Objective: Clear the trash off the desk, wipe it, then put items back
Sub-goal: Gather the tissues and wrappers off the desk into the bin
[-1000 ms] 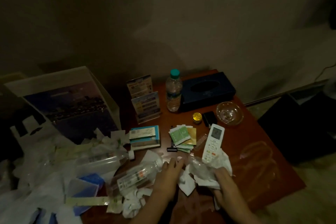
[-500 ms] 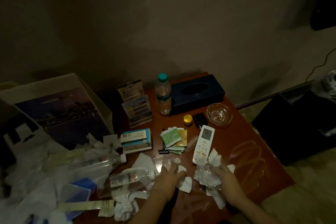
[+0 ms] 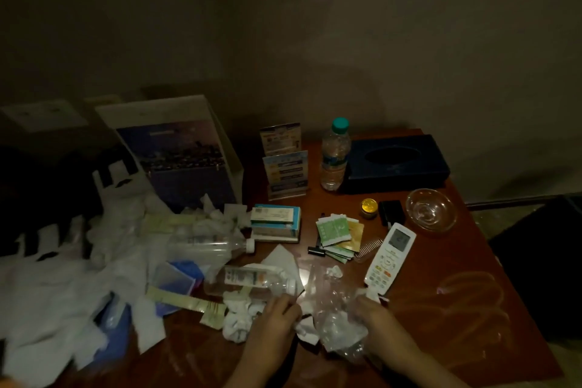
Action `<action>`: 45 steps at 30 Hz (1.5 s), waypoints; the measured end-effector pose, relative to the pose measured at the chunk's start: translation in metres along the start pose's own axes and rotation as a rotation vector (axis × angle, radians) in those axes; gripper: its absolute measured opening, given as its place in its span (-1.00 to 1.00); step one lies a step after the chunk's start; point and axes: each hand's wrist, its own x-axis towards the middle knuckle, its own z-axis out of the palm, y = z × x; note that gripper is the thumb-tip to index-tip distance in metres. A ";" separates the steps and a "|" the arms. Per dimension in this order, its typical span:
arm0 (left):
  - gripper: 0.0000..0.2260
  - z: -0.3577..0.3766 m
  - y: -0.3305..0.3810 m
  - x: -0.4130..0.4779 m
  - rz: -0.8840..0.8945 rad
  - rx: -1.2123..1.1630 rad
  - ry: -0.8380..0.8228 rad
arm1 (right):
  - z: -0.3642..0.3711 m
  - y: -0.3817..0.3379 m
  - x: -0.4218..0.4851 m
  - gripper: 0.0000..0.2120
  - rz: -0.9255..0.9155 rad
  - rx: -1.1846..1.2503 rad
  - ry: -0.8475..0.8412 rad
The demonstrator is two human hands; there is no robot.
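Trash (image 3: 126,287) covers the left half of the worktop (image 3: 456,309) and spills off its left side. Its right end reaches the left hand (image 3: 274,321) and right hand (image 3: 381,321) at the near edge.

Left to right:
- white plastic bags (image 3: 47,287) in a heap, far left
- picture board (image 3: 176,154) leaning behind the heap
- crumpled tissues (image 3: 217,220) at the board's foot
- far bottle (image 3: 204,247), clear, on its side
- blue plastic tub (image 3: 176,277) in front of it
- yellowish paper strip (image 3: 182,299) in front of the tub
- near bottle (image 3: 252,280), clear, on its side, cap pointing right
- wadded tissue (image 3: 239,321) just left of the left hand

Left hand: fingers curled down, touching white paper scraps (image 3: 304,327) just beside the near bottle's cap. Too dark to tell if it pinches them.

Clear plastic wrap (image 3: 333,318), crumpled, lies between the two hands.

Right hand: grips the wrap's right side, fingers curled into it, near the foot of the white remote (image 3: 390,257).

Mid worktop, behind the hands: stacked boxes (image 3: 275,222), sachets (image 3: 338,235), black razor (image 3: 316,250), comb (image 3: 368,247).

Back row: sign stands (image 3: 285,173), upright water bottle (image 3: 335,154) with a green cap, dark blue tissue box (image 3: 396,164).

Right of the sachets: gold-lidded jar (image 3: 369,208), small black item (image 3: 391,213), glass bowl (image 3: 430,209).

Smear marks show on the bare right part of the worktop.
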 end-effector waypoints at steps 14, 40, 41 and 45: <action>-0.65 -0.002 -0.041 -0.040 -0.380 0.100 -0.077 | 0.001 -0.019 0.087 -0.42 -0.220 -0.701 -0.292; -0.66 -0.003 -0.033 -0.037 -0.564 0.109 -0.183 | 0.022 -0.010 0.077 -0.51 -0.105 -0.268 -0.206; -0.66 -0.003 -0.033 -0.038 -0.554 0.105 -0.174 | 0.022 -0.010 0.076 -0.56 -0.100 -0.252 -0.203; -0.70 -0.008 -0.030 -0.041 -0.471 0.047 -0.101 | 0.014 -0.006 0.068 -0.53 -0.101 -0.215 -0.212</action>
